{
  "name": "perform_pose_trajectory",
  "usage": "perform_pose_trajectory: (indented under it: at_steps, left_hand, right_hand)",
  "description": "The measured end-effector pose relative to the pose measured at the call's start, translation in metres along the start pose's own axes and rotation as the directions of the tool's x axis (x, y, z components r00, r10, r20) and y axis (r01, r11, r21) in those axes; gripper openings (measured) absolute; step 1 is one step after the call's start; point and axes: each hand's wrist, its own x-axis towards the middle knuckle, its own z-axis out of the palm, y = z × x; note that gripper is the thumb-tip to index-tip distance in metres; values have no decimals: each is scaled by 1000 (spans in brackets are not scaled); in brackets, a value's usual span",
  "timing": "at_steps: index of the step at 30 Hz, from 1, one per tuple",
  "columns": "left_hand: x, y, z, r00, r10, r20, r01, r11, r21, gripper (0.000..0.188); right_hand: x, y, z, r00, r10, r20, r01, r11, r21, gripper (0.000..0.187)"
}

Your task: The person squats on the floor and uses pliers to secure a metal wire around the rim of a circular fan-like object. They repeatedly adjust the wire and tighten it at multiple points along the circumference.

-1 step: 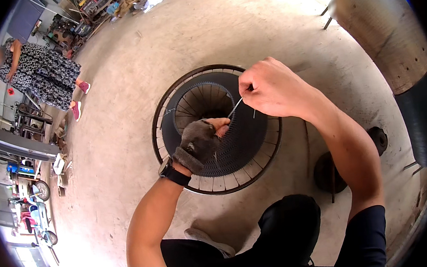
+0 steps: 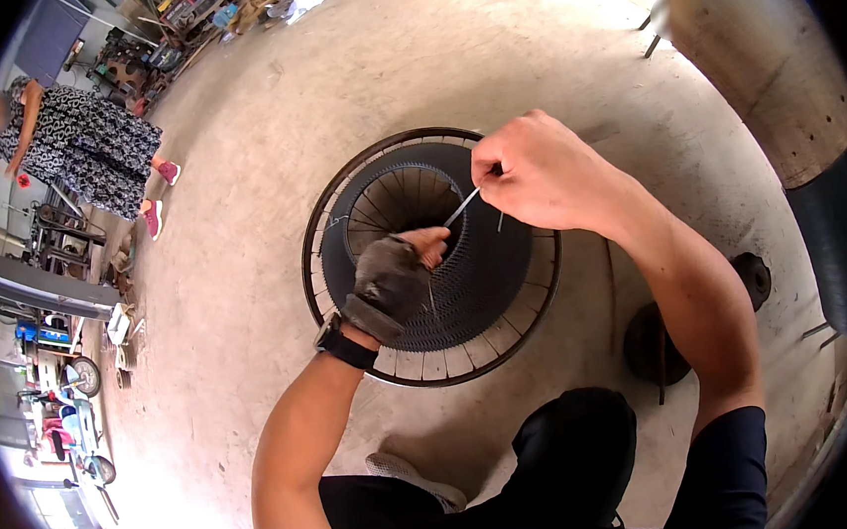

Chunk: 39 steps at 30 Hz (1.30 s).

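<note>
A wide coil of black toothed strip (image 2: 498, 269) lies flat on a dark round rim with thin spokes (image 2: 549, 299), which rests on the floor. My left hand (image 2: 396, 275), in a dark grey glove with bare fingertips, is over the coil's near inner edge. Its fingers are closed in a pinch on a thin pale wire (image 2: 463, 208). Above the coil's right side, my bare right hand (image 2: 541, 171) is closed on the other part of the wire, which slants up between the two hands. A short wire end hangs below the right fist.
Dark round metal pieces (image 2: 654, 344) lie on the floor by my right forearm. A curved wooden board (image 2: 761, 59) stands at the far right. Another person in a patterned dress (image 2: 86, 142) stands at the left. Clutter (image 2: 254, 4) lines the far edge; a motorbike (image 2: 78, 431) is at lower left.
My left fingers have shifted slightly left and up along with the wire. The right hand has hardly moved. The other person's hand has moved a little.
</note>
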Motion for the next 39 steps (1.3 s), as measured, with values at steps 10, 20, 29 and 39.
perform_pose_trajectory:
  at_steps: [10, 20, 29, 39]
  left_hand:
    - [46, 7, -20, 946, -267, -183, 285, 955, 82, 20]
    - [88, 22, -51, 959, 260, 110, -234, 516, 824, 13]
    - [81, -96, -93, 954, 242, 175, -293, 636, 714, 9]
    - [79, -142, -122, 927, 243, 286, -365, 758, 541, 9]
  right_hand:
    - [-22, 62, 57, 975, 207, -76, -146, 865, 480, 10]
    - [8, 57, 55, 946, 121, -302, 61, 845, 531, 29]
    - [-115, 123, 103, 738, 629, 244, -674, 693, 255, 46]
    - [-179, 90, 169, 497, 753, 431, -823, 566, -40, 37]
